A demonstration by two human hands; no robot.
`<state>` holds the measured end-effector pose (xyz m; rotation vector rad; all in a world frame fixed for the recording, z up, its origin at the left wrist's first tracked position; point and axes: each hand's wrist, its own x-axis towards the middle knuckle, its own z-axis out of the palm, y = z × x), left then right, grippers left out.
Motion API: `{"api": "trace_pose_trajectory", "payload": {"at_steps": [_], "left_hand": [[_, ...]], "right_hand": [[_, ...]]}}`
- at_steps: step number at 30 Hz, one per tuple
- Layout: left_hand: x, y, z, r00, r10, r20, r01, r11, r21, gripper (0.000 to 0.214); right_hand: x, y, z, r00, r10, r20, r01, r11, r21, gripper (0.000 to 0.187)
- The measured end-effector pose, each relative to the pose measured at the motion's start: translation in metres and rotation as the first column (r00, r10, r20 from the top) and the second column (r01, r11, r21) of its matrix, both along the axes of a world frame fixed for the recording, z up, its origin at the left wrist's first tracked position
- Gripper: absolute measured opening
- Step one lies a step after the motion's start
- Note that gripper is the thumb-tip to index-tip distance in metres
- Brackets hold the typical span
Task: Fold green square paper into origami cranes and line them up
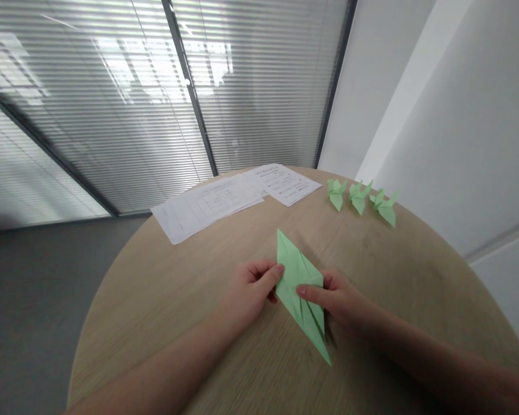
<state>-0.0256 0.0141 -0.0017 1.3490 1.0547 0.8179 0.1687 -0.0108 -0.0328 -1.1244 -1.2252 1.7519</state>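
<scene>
A sheet of light green origami paper (296, 271), folded into a long diamond with creases and layered flaps, is held above the table between my two hands. My left hand (259, 282) pinches its left edge, thumb on top and fingers curled below. From the other side, my right hand (335, 294) grips the right part, its thumb lying across the front near the middle and the fingers hidden behind. One point of the diamond faces away from me; the opposite point hangs toward my body.
On the round wooden table (164, 311), three folded green paper cranes (358, 197) stand in a row at the far right. Printed paper sheets (216, 202) overlap along the far left edge. Behind the table are glass panels with blinds (259, 104) and a white wall (467, 127).
</scene>
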Motion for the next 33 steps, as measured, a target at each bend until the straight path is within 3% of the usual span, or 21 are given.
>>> {"api": "trace_pose_trajectory", "payload": {"at_steps": [7, 11, 18, 21, 26, 33], "left_hand": [[0.001, -0.001, -0.005, 0.998, 0.058, -0.025, -0.057, 0.998, 0.034, 0.038], [0.000, 0.000, -0.008, 0.993, 0.073, 0.093, -0.072, 0.997, -0.018, 0.038], [0.003, -0.004, -0.015, 0.962, -0.100, 0.253, 0.138, 0.981, -0.137, 0.047], [0.004, -0.006, -0.015, 0.968, -0.114, 0.224, 0.152, 0.975, -0.160, 0.047], [0.004, -0.008, -0.011, 0.986, -0.044, 0.163, 0.071, 0.983, -0.167, 0.041], [0.002, -0.009, -0.001, 0.995, -0.031, 0.096, 0.037, 0.997, -0.069, 0.036]], "right_hand": [[0.002, 0.001, -0.001, 0.995, 0.050, 0.085, -0.054, 0.998, 0.039, 0.049], [0.001, 0.000, 0.000, 0.992, 0.056, 0.110, -0.060, 0.998, 0.037, 0.050], [0.000, 0.000, 0.004, 0.988, 0.123, 0.090, -0.128, 0.990, 0.059, 0.050], [-0.001, -0.001, 0.006, 0.976, 0.160, 0.151, -0.178, 0.977, 0.117, 0.049], [-0.002, -0.002, 0.008, 0.947, 0.209, 0.244, -0.253, 0.953, 0.165, 0.049], [-0.005, -0.002, 0.004, 0.970, 0.150, 0.193, -0.188, 0.962, 0.196, 0.050]]}}
